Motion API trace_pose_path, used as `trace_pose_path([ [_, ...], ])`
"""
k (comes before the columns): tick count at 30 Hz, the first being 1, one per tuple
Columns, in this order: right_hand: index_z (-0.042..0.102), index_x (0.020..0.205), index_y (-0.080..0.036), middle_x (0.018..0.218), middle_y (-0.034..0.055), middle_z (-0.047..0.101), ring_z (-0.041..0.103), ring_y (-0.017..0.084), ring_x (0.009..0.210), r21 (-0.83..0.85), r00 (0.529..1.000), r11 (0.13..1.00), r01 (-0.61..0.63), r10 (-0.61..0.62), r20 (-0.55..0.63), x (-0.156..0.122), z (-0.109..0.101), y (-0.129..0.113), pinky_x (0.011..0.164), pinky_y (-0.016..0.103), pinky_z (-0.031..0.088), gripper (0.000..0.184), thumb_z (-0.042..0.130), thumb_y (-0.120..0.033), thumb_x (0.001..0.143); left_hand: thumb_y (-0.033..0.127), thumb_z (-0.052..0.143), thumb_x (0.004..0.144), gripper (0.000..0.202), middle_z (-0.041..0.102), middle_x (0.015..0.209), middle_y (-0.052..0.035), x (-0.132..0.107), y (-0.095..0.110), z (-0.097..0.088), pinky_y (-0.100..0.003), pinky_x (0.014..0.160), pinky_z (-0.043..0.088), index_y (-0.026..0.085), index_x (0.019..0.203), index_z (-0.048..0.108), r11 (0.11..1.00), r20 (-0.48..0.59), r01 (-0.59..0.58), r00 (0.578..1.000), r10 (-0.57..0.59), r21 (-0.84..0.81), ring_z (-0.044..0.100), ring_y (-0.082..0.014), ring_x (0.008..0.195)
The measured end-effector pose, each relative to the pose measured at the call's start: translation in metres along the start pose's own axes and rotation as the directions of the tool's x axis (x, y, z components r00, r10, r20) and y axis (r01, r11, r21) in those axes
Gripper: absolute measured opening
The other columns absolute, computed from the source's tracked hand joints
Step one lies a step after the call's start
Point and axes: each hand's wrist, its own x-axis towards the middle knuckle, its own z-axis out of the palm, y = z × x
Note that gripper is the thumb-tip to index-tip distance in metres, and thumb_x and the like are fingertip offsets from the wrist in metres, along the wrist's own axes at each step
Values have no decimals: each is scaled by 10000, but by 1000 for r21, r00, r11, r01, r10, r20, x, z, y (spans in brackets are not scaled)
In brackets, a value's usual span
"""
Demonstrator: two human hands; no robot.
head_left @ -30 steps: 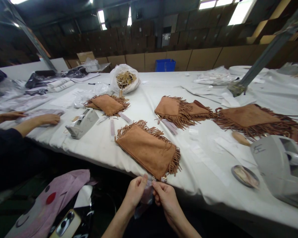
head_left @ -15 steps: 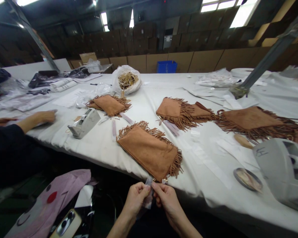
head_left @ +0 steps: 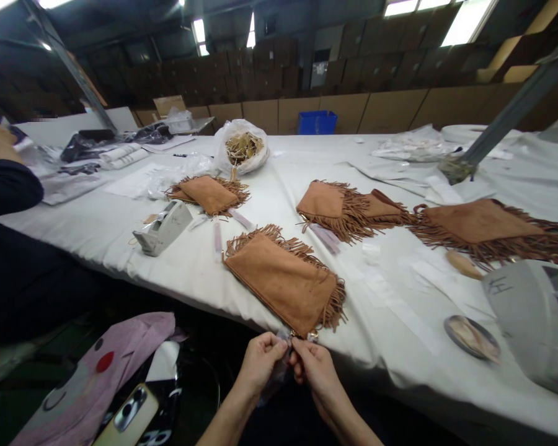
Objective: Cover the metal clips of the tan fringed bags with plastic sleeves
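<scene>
A brown fringed suede pouch (head_left: pixel 279 279) lies at the table's front edge, its near corner with small gold-coloured metal fittings toward me. Just below that corner, my left hand (head_left: pixel 263 359) pinches a piece of clear plastic (head_left: pixel 275 379), which hangs down past the edge. My right hand (head_left: pixel 312 365) is closed beside it, thumb and fingertips pressed together at the pouch's fitting. What exactly lies between the right fingertips is hidden. Both hands nearly touch each other.
More fringed pouches (head_left: pixel 209 193) lie farther back and to the right. Grey tape dispensers (head_left: pixel 165 226) stand at left and right. A plastic bag of tan pieces (head_left: pixel 244 148) sits behind. A co-worker's dark sleeve (head_left: pixel 13 186) is at far left. A phone (head_left: pixel 129 418) lies lower left.
The plastic piece has been drawn closer between my hands, which stay at the pouch's corner. The co-worker's arm has pulled back and up at the left. The view has shifted slightly.
</scene>
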Motion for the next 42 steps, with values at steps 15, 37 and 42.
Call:
trace_pose_path([
  [15, 559, 497, -141, 385, -30, 473, 406, 73, 346, 7, 999, 999, 31, -31, -24, 2, 8, -1, 370, 207, 282, 436, 700, -535, 621, 626, 698, 588, 526, 613, 543, -14, 1, -9, 2, -206, 412, 353, 137, 729, 566, 995, 2, 57, 998, -57, -86, 530, -104, 410],
  [37, 614, 590, -109, 506, 1, 566, 478, 52, 426, 223, 982, 957, -183, 167, 90, -9, 7, -20, 431, 161, 414, 223, 706, -303, 650, 319, 453, 892, 338, 635, 770, -90, -22, -24, -6, -251, 666, 463, 221, 1114, 689, 696, 80, -453, 864, 498, 558, 596, -178, 701],
  [42, 634, 661, -114, 582, 13, 592, 546, 80, 508, 325, 974, 920, -217, 183, 133, -13, 8, -24, 496, 185, 481, 262, 710, -365, 670, 260, 364, 921, 391, 616, 805, -88, -22, -29, -18, -257, 684, 484, 239, 1228, 605, 569, 209, -554, 802, 559, 608, 595, -168, 722],
])
